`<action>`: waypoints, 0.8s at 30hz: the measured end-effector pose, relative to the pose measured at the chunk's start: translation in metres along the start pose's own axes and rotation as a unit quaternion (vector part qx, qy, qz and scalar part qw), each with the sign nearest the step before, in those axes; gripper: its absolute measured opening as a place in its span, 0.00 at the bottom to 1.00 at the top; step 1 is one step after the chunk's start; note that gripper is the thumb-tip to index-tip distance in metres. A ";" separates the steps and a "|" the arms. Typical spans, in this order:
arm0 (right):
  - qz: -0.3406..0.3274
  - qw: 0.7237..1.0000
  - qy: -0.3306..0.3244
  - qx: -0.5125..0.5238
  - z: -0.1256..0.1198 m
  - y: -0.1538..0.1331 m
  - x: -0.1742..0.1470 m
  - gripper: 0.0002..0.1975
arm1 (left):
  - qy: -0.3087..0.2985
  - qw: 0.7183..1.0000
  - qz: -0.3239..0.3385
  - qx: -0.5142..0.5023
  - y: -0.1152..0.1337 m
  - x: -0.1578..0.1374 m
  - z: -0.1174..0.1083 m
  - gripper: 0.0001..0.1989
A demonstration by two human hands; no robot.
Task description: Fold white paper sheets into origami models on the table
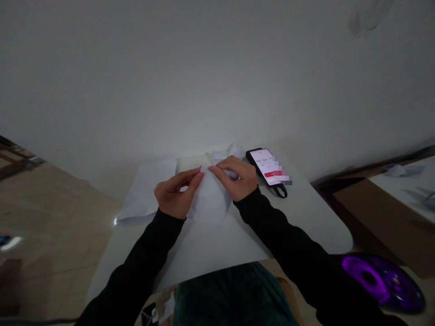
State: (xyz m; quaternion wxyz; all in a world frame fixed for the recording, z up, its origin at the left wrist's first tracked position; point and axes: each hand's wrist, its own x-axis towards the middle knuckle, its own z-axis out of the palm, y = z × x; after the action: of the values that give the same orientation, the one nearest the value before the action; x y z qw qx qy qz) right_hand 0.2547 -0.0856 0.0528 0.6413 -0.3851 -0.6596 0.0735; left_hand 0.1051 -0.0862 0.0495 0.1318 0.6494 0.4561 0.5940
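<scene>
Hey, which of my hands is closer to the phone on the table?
Your right hand. It is just left of the phone, pinching the white paper. Your left hand is farther off, on the paper's other side.

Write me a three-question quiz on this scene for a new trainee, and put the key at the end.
1. True or false: the stack of paper lies nearer the left hand than the right hand.

2. Multiple choice: where does the phone lie?
A) Between the left hand and the right hand
B) To the right of the right hand
C) To the left of the left hand

3. Short answer: what do the left hand and the right hand hold between them?

Key
1. True
2. B
3. A white sheet of paper
</scene>
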 end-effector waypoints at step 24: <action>-0.035 0.999 0.012 0.002 -0.002 0.000 0.003 0.10 | 0.017 0.999 0.006 -0.043 -0.001 -0.002 0.005 0.07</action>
State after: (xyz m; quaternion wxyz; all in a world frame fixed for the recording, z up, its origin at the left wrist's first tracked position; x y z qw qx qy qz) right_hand 0.2564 -0.0846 0.0556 0.6520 -0.3614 -0.6648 0.0475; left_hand 0.1097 -0.0852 0.0463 0.1487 0.6357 0.4282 0.6249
